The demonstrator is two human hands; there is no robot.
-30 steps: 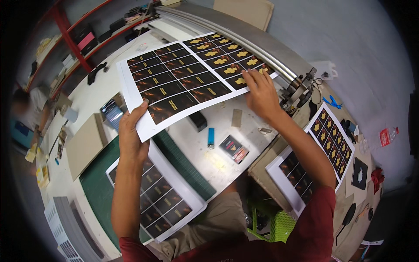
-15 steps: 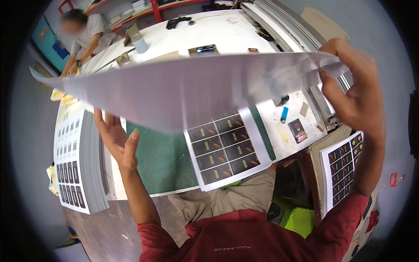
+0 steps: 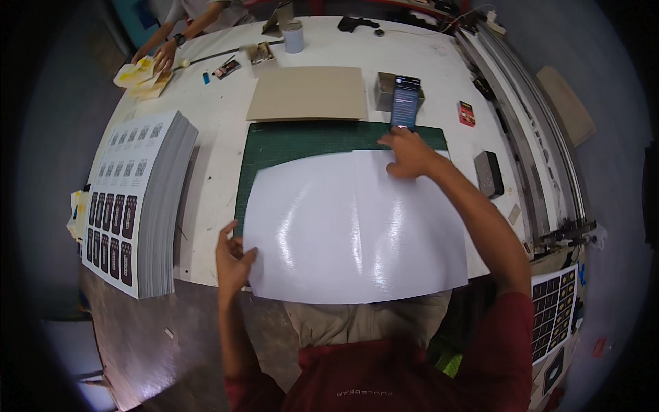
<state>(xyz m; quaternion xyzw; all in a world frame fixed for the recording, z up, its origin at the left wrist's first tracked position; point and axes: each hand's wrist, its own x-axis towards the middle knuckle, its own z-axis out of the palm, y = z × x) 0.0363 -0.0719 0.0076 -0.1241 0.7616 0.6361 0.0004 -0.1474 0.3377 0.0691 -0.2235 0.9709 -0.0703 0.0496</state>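
Note:
A large blank white sheet [image 3: 319,220], glossy and slightly bowed, lies over the green cutting mat [image 3: 288,145] and reaches past the table's near edge. At its left edge is my left hand [image 3: 232,266], fingers apart, thumb tip against the sheet's border. My right hand [image 3: 414,156] stretches over the far edge of the sheet, its fingers spread and holding nothing. Its fingertips are at the lower end of a phone [image 3: 406,103] with a lit screen, which leans on a small box [image 3: 386,91]. Whether they touch the phone, I cannot tell.
A tall stack of printed sheets [image 3: 130,199] stands at left. Beyond the mat lies a brown board [image 3: 307,94]. A tin can [image 3: 293,36], a red small box [image 3: 466,113] and a black device [image 3: 489,174] sit around. A metal rail [image 3: 528,130] borders the right. Another person's hands [image 3: 165,55] handle yellow-stained pieces.
The sheet has come down from the air onto the mat, covering the dark printed sheets. My right hand has let go of its corner and moved left toward the phone. The view has shifted.

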